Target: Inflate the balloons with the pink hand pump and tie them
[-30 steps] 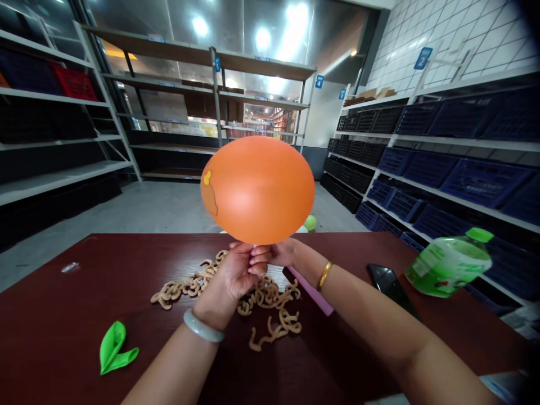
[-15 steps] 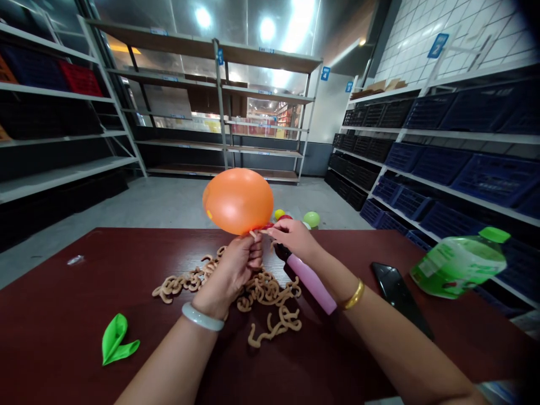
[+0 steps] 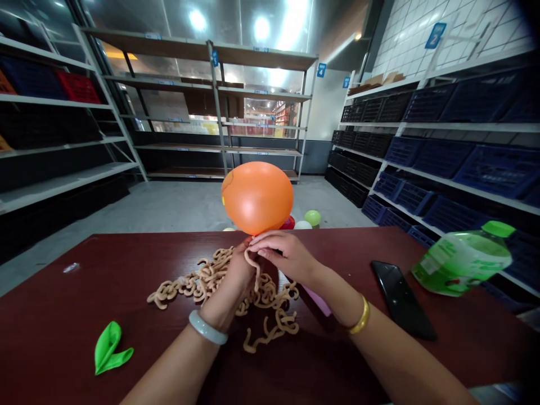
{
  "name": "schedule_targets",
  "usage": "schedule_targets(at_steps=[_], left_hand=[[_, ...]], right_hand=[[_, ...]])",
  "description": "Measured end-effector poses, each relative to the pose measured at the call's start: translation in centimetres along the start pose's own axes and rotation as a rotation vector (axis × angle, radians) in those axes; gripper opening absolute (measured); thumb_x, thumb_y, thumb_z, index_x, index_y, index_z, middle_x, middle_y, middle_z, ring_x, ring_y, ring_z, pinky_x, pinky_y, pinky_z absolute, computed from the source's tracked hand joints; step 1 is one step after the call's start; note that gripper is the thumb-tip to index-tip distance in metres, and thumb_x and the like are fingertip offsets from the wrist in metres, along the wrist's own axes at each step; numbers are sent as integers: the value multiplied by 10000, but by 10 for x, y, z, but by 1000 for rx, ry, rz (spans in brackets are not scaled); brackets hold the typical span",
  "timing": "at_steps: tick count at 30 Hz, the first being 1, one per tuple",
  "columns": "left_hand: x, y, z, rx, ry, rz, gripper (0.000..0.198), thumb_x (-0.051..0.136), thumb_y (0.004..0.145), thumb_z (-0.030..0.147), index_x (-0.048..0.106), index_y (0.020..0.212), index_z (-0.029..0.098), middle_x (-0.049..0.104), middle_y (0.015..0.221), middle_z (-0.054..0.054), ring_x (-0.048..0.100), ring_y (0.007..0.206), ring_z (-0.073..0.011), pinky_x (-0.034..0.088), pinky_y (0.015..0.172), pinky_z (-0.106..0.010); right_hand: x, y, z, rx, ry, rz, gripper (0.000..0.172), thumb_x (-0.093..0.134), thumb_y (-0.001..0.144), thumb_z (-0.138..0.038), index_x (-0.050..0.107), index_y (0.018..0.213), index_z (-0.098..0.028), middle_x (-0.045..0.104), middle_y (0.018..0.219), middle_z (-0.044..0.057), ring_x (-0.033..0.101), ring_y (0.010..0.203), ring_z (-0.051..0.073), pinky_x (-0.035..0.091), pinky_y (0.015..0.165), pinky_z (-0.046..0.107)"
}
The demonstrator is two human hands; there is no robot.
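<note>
An inflated orange balloon (image 3: 258, 197) stands over the far edge of the table, its neck pointing down at my hands. My left hand (image 3: 241, 269) is closed around the neck. At the same spot, my right hand (image 3: 287, 256) has its fingers pressed together over the neck, partly covering the left fingertips. One tan curled strip (image 3: 253, 264) hangs out between the hands. Beneath them lies a heap of similar tan curly pieces (image 3: 211, 275), of a kind I cannot make out. Behind my right forearm, a pink tool (image 3: 317, 301) is mostly hidden.
A limp green balloon (image 3: 110, 351) lies on the dark red table (image 3: 54, 315) at left. A black phone (image 3: 403, 301) and a green-capped bottle (image 3: 464, 261) are at right. Several balloons (image 3: 313, 217) rest beyond the far edge. Shelves with crates (image 3: 493, 174) line the room.
The orange balloon has shifted right and turned slightly. My right hand has moved from pulling at the neck's side to lying over it. The tan strip now dangles between my hands.
</note>
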State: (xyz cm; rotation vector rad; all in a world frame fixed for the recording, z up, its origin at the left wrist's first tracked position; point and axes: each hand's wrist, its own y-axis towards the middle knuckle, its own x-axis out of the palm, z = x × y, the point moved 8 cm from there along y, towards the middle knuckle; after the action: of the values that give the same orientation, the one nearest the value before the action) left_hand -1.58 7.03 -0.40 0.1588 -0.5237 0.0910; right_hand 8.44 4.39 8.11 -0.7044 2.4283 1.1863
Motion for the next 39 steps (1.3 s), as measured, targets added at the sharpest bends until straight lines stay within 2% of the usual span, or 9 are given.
schedule_targets(at_steps=[6,10,13,20,24,27,32,37,39], left_hand=[[11,-15,-6,-136,-18,37,270,828,626,301,612,722,169,500,552,59,396,456,-72,299,442,-204],[12,-15,-4,-8,61,22,254,803,634,318,626,727,160,570,598,35,522,567,-109,430,570,-222],[8,-11,-1,105,259,1,192,734,702,327,652,758,163,643,681,-3,581,667,-147,475,673,-259],[-5,-5,10,278,836,31,172,559,854,316,654,808,180,698,768,-65,615,724,-199,474,708,-305],[1,-11,22,377,1143,23,180,495,885,270,626,808,175,690,755,-86,609,670,-202,436,656,-301],[10,-16,27,441,1365,-1,168,478,891,213,619,810,171,692,770,-106,619,673,-211,415,642,-299],[15,-17,22,412,1565,-34,189,474,922,192,635,833,149,701,789,-137,638,688,-228,410,639,-309],[14,-10,16,401,1557,-83,196,455,898,119,628,813,154,701,786,-129,641,694,-217,423,648,-301],[13,-8,17,420,1505,-97,199,446,900,125,619,809,165,697,775,-116,641,696,-215,431,650,-300]], right_hand=[[-20,-12,13,46,-4,270,137,660,894,-126,744,848,-224,746,925,33,690,901,166,543,846,314],[-21,-19,22,94,-38,343,80,719,862,-150,750,833,-219,740,865,30,675,835,169,531,774,295],[-22,-22,31,177,7,366,58,751,832,-165,768,830,-220,740,867,36,676,837,179,529,771,303],[-14,-22,45,352,110,339,98,719,799,-138,761,766,-220,739,830,21,668,840,175,511,817,318],[-10,-23,53,429,216,362,49,756,749,-161,737,756,-206,746,820,20,676,792,171,516,777,308],[-7,-22,59,541,227,317,37,768,745,-191,731,749,-190,748,767,19,672,712,167,505,699,290],[-7,-23,59,592,18,191,121,691,808,-124,700,696,-170,714,689,8,619,641,146,436,620,255],[-2,-22,34,374,-507,139,90,609,902,-115,685,866,-150,703,892,81,620,791,186,437,708,286],[2,-22,28,356,-674,96,104,573,948,-136,678,948,-131,695,938,113,625,810,203,441,719,300]])
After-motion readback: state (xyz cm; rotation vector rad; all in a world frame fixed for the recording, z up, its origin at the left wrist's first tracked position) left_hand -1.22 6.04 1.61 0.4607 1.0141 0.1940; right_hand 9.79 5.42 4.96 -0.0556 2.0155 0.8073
